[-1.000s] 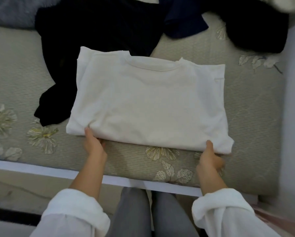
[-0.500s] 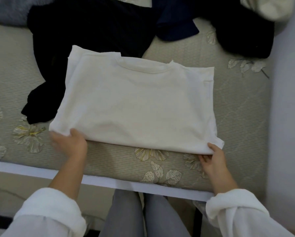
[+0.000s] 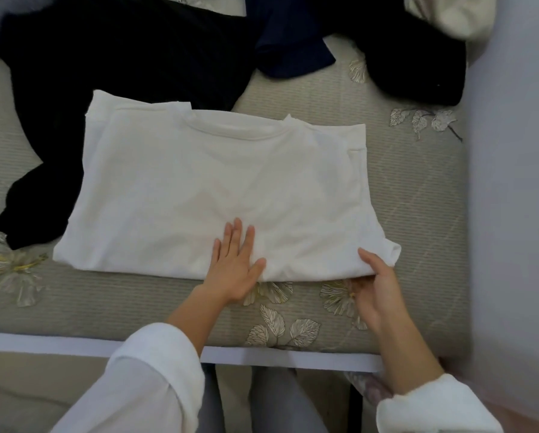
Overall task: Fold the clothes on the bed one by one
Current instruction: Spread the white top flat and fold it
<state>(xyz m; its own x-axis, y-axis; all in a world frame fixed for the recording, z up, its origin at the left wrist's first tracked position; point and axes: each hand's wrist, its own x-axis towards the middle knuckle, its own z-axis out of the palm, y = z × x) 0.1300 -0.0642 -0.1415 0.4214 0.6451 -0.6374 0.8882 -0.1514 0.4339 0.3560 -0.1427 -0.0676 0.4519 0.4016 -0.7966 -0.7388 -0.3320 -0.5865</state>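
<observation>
The left hand (image 3: 235,267) lies flat, palm down, fingers straight and close together, pressing on the white shirt (image 3: 224,170) near the bed's (image 3: 105,301) near edge. The right hand (image 3: 379,285) pinches the shirt's near right corner, thumb on top and fingers curled beneath. Both forearms are bare, reaching forward over the near edge, with white sleeves (image 3: 149,379) bunched below the elbows.

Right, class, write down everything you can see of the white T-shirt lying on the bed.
The white cotton-looking T-shirt lies flat on the grey leaf-patterned bed cover, folded into a rough rectangle. Its round neckline is at the far edge, and layered edges show at the far left. Its left side overlaps a black garment. The left hand presses flat on its near edge. The right hand pinches the near right corner, thumb on top.
</observation>
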